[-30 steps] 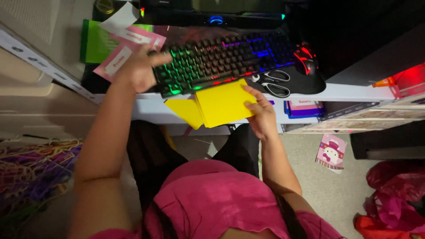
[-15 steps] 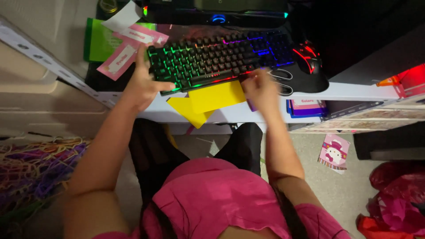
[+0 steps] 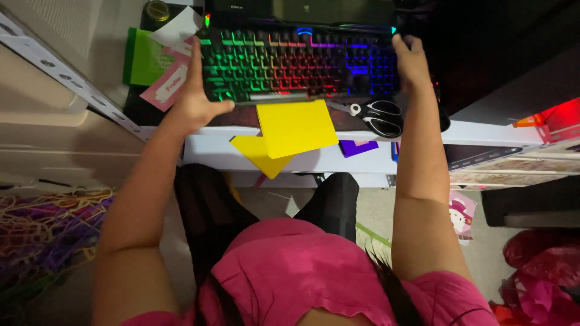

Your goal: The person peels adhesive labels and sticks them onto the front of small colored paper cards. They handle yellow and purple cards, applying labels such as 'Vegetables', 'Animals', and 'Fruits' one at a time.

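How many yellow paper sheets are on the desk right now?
2. One yellow sheet lies flat just below the keyboard; a second yellow sheet sits partly under it, hanging over the desk edge. More could be hidden beneath.

Left hand (image 3: 194, 99) fingers hidden behind keyboard (image 3: 299, 65), scissors (image 3: 380, 116) blades under it, monitor base (image 3: 302, 11) cut off at top

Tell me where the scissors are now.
The scissors lie on the desk right of centre, just below the keyboard, right of the yellow paper, beside the right forearm.
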